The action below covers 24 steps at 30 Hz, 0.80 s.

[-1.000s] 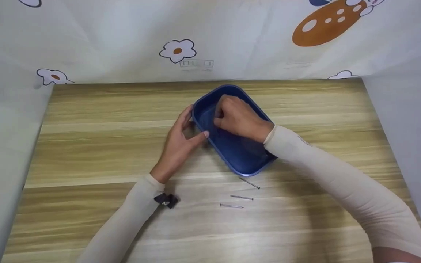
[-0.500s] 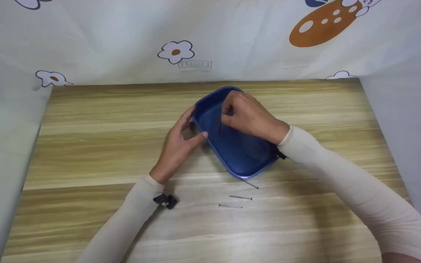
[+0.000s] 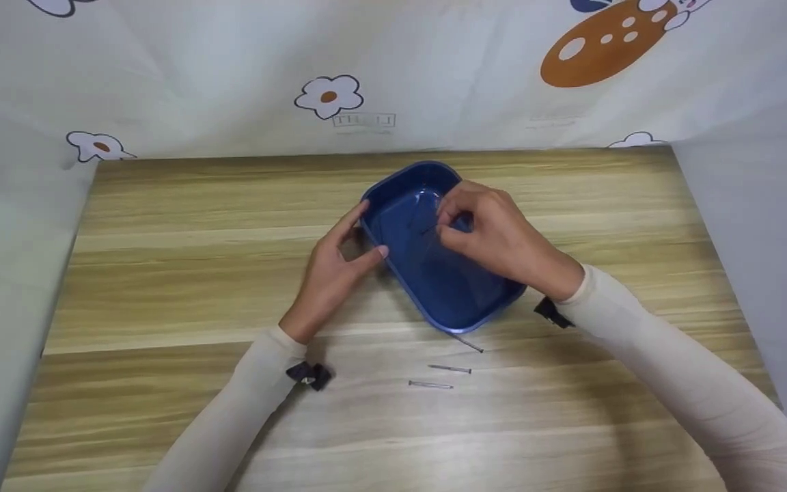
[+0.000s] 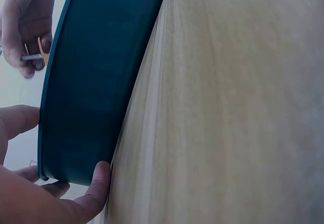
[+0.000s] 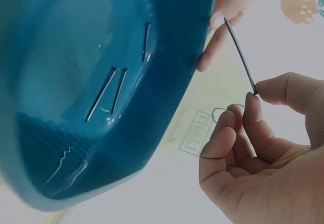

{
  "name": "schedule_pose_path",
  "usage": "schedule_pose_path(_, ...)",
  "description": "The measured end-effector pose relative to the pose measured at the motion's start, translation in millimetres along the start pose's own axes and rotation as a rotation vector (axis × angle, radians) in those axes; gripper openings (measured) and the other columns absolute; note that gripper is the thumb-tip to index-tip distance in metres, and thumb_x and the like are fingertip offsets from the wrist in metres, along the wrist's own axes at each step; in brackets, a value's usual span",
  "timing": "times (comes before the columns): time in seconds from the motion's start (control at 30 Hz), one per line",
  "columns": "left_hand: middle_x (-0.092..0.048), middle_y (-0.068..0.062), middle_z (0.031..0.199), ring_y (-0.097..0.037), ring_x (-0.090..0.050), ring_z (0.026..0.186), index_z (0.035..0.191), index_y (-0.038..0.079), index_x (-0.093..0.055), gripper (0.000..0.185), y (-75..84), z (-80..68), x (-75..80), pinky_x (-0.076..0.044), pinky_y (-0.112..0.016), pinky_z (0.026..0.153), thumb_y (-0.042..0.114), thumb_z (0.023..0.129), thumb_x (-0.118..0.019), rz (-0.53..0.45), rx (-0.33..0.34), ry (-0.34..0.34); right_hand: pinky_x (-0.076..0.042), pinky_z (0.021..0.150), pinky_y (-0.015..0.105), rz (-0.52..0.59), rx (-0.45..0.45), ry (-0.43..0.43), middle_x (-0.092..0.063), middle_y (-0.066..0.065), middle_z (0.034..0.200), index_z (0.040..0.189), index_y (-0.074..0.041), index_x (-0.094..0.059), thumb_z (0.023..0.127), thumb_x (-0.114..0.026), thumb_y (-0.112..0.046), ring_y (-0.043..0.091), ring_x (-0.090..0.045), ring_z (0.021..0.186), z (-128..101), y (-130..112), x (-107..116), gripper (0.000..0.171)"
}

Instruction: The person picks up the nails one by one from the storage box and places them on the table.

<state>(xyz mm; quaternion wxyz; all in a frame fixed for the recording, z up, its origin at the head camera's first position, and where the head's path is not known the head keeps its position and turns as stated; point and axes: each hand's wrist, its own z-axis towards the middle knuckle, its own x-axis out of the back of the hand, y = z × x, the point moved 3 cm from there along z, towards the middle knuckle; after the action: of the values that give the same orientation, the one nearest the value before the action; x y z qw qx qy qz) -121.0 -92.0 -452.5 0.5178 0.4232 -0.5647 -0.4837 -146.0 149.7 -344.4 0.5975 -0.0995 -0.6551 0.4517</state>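
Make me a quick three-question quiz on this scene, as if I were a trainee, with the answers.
1. True or false: the right hand pinches a nail.
2. In the head view, how many loose nails show on the table?
3. The left hand touches: a) the wall; b) the blue tray; c) the other sleeve.

Key: 1. True. 2. Three. 3. b.

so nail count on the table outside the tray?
3 (head view): first nail at the near end of the blue tray, second nail below it, third nail lowest. More may be hidden.
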Motion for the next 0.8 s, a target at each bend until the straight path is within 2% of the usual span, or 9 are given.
schedule_pose_path(0.17,-0.050,-0.005,0.169,-0.028,-0.053,0.147,0.167,0.021,-0.051,0.079,0.2,0.1,0.2,-0.035,-0.049,0.127,0.020,0.096,-0.085,0.008,0.013,0.002,-0.053,0.084,0.026,0.049,-0.014,0.047,-0.076,0.008,0.107,0.084,-0.004,-0.076,0.090,-0.077,0.001,0.017,-0.067,0.103,-20.6,0.6,5.5,0.008)
schedule_pose_path(0.33,-0.050,-0.003,0.169,-0.026,-0.053,0.147,0.167,0.025,-0.052,0.078,1.1,0.0,0.2,-0.035,-0.050,0.127,0.023,0.096,-0.085,0.024,0.034,-0.001,-0.048,0.076,0.021,0.053,-0.054,0.071,-0.075,0.005,0.107,0.084,-0.006,-0.076,0.091,-0.077,0.001,0.017,-0.065,0.101,-41.3,4.8,9.3,0.010)
schedule_pose_path(0.53,-0.049,-0.004,0.169,-0.025,-0.051,0.149,0.167,0.024,-0.051,0.078,0.2,0.1,0.0,-0.033,-0.050,0.128,0.023,0.097,-0.085,0.019,0.033,-0.001,-0.053,0.080,0.022,0.083,-0.091,0.101,-0.075,0.006,0.110,0.085,-0.006,-0.076,0.091,-0.076,0.006,0.018,-0.066,0.102,-66.9,6.9,14.7,0.014)
schedule_pose_path(0.8,-0.049,-0.004,0.170,-0.025,-0.051,0.149,0.167,0.024,-0.051,0.078,1.1,-0.8,-0.2,-0.032,-0.051,0.128,0.023,0.097,-0.084,0.013,0.028,0.001,-0.052,0.074,0.021,0.100,-0.090,0.129,-0.074,0.004,0.107,0.084,-0.010,-0.077,0.089,-0.075,0.012,0.017,-0.065,0.094,-101.0,11.7,21.7,0.023)
